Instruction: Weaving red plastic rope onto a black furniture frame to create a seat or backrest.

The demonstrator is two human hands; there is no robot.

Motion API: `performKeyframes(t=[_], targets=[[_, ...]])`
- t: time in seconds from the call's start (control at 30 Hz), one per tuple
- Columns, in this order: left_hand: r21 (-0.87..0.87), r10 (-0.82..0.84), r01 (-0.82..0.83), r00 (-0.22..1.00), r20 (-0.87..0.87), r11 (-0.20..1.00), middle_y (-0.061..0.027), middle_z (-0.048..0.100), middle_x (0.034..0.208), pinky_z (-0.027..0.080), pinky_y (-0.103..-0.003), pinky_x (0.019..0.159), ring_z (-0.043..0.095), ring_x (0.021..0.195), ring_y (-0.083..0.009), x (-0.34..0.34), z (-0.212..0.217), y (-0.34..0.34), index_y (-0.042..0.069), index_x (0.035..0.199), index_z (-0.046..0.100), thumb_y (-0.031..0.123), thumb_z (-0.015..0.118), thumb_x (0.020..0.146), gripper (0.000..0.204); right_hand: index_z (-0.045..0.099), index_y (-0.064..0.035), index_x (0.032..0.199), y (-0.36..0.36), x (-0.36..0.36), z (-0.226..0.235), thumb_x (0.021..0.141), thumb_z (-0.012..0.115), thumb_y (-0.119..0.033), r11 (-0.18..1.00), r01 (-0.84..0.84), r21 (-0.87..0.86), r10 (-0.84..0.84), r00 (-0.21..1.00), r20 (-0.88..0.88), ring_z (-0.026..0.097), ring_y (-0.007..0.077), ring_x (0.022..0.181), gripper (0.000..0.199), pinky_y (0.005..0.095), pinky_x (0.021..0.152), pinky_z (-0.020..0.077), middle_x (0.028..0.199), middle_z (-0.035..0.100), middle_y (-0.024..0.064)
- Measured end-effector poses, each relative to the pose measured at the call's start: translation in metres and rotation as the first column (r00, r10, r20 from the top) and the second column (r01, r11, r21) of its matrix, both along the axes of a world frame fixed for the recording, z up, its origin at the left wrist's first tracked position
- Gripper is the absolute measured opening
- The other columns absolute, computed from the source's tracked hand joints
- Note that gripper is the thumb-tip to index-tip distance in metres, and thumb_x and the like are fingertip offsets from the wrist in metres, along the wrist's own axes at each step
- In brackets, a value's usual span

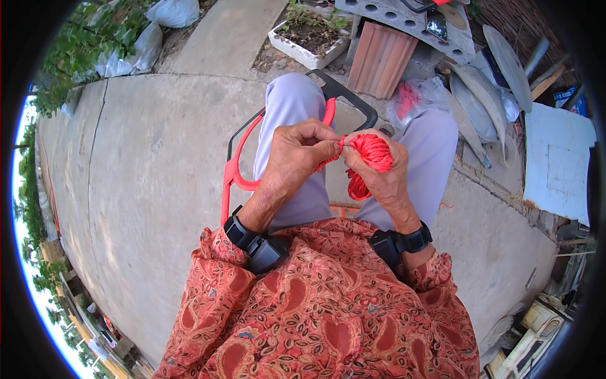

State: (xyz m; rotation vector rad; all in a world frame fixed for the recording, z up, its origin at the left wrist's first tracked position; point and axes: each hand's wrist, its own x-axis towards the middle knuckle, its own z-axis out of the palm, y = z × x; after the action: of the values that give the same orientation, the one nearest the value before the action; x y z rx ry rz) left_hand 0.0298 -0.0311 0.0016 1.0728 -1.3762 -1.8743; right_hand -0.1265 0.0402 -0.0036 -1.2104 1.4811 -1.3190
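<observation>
Your right hand [379, 174] is wrapped around a ball of red cord [372, 151], fingers closed on it. Your left hand [300, 155] pinches the cord's loose strand just left of the ball, so both hands meet over your lap. A red-and-black frame [237, 167] lies under your left hand, on the concrete floor [145, 158].

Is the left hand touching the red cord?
Touching. The head view shows the left hand with its fingertips pinched on the red cord where the strand leaves the ball held in the right hand.
</observation>
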Motion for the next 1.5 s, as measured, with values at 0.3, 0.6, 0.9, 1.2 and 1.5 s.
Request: performKeyframes(t=[0.3, 0.6, 0.9, 1.2, 1.5], targets=[[-0.128, -0.115, 0.095, 0.980, -0.160, 0.987, -0.0003, 0.057, 0.091, 0.048, -0.020, 0.069, 0.057, 0.078, -0.0047, 0.008, -0.003, 0.005, 0.001, 0.092, 0.058, -0.004, 0.069, 0.078, 0.019, 0.062, -0.0003, 0.086, 0.000, 0.007, 0.006, 0.078, 0.067, -0.009, 0.999, 0.025, 0.030, -0.028, 0.997, 0.075, 0.056, 0.0049, 0.064, 0.013, 0.0238, 0.061, 0.0487, 0.070, 0.063, 0.0008], [-0.284, -0.130, 0.089, 0.983, -0.130, 0.955, -0.0019, 0.055, 0.096, 0.048, -0.022, 0.073, 0.056, 0.085, -0.0057, 0.012, -0.006, 0.003, 0.001, 0.093, 0.057, -0.004, 0.065, 0.084, 0.013, 0.062, 0.0003, 0.087, -0.003, 0.003, 0.003, 0.074, 0.068, -0.008, 0.999, -0.039, 0.013, 0.039, 0.998, 0.048, 0.055, 0.0055, 0.064, 0.017, 0.0250, 0.061, 0.0485, 0.069, 0.062, 0.0017], [-0.237, -0.074, 0.025, 0.977, -0.198, 0.971, -0.0014, 0.060, 0.087, 0.048, -0.020, 0.069, 0.058, 0.079, -0.0048, 0.012, -0.006, 0.002, 0.000, 0.093, 0.058, 0.000, 0.060, 0.087, 0.006, 0.062, -0.0017, 0.088, -0.006, 0.004, 0.000, 0.071, 0.070, -0.005, 0.987, -0.070, -0.148, 0.036, 0.975, -0.218, 0.061, 0.0135, 0.065, 0.019, 0.0272, 0.066, 0.0500, 0.074, 0.064, 0.0057], [-0.201, 0.012, -0.049, 0.984, -0.178, 0.978, -0.0031, 0.063, 0.095, 0.045, -0.020, 0.067, 0.056, 0.079, -0.0054, 0.008, 0.001, 0.002, -0.002, 0.094, 0.066, -0.004, 0.063, 0.085, 0.010, 0.061, -0.0022, 0.092, -0.010, 0.007, -0.011, 0.071, 0.070, -0.001, 0.899, -0.096, -0.427, -0.017, 0.967, -0.253, 0.062, 0.0166, 0.070, 0.022, 0.0271, 0.067, 0.0498, 0.082, 0.064, 0.0085], [-0.196, 0.020, -0.050, 0.989, -0.149, 0.979, -0.0056, 0.065, 0.092, 0.040, -0.017, 0.053, 0.054, 0.065, -0.0038, 0.008, 0.001, -0.002, -0.001, 0.086, 0.068, -0.006, 0.067, 0.079, 0.008, 0.062, 0.0003, 0.090, 0.053, -0.065, 0.006, 0.082, 0.067, -0.010, 0.975, 0.222, 0.026, -0.219, 0.922, 0.321, 0.054, 0.0095, 0.059, 0.014, 0.0255, 0.058, 0.0455, 0.068, 0.058, 0.0014]])
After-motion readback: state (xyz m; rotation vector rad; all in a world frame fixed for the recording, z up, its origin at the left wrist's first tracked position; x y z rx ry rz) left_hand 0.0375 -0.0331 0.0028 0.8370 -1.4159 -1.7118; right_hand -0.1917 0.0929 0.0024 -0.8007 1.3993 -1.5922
